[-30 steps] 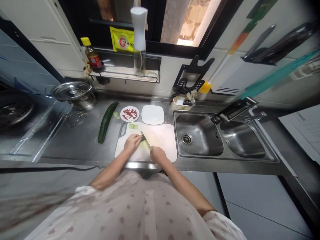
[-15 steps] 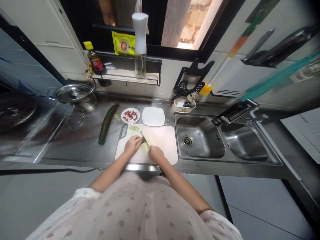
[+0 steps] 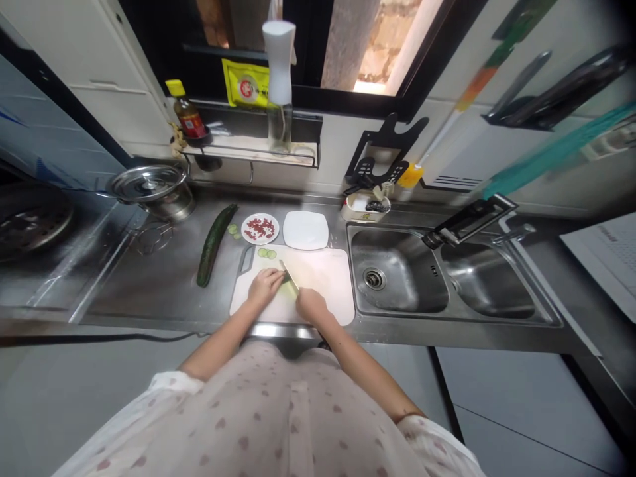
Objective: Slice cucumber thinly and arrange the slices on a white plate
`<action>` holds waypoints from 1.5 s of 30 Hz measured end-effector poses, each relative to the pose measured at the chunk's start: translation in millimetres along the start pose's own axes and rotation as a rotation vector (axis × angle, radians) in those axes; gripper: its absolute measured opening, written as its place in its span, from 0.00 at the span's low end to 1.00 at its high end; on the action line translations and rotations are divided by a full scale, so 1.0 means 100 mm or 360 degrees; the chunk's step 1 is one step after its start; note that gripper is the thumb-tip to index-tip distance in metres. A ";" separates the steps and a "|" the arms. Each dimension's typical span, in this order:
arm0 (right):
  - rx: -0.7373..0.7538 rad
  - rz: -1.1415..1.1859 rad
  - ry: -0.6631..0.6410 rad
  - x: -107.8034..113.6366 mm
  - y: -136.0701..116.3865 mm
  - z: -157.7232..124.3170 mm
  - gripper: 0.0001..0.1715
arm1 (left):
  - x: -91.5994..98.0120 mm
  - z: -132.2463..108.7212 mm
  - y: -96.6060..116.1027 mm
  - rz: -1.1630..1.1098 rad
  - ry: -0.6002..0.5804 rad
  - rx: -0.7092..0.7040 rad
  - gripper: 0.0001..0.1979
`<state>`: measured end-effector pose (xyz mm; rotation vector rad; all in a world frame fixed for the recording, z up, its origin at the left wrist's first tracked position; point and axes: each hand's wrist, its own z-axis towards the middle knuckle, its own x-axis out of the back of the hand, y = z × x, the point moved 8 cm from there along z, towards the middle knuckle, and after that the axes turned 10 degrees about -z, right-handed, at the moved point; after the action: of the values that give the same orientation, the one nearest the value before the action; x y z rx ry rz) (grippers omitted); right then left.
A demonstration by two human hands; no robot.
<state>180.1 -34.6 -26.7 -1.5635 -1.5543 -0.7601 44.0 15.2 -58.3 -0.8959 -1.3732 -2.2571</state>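
A white cutting board [image 3: 322, 271] lies on the steel counter in front of me. My left hand [image 3: 265, 286] is curled over a piece of cucumber [image 3: 285, 288] on the board, pressing it down. My right hand [image 3: 310, 306] is closed round the handle of a knife [image 3: 289, 276], whose blade rests against the cucumber beside my left fingers. A few cucumber slices [image 3: 267, 253] lie at the board's far left corner.
A whole cucumber [image 3: 214, 242] lies left of the board. Behind the board sit a small plate of red bits [image 3: 260, 228] and a bare white plate [image 3: 305, 230]. A double sink [image 3: 402, 278] is on the right, a steel pot [image 3: 149, 185] far left.
Both hands stay on the board, hardly moved. The view has shifted slightly.
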 end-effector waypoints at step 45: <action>-0.0038 -0.0004 -0.0041 -0.10 0.06 -0.03 0.18 | -0.01 0.00 -0.01 0.0026 -0.0011 -0.0007 0.15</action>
<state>185.2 -42.5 -34.2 -1.5950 -1.5716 -0.7653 44.1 16.0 -59.7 -0.9140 -1.3591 -2.2479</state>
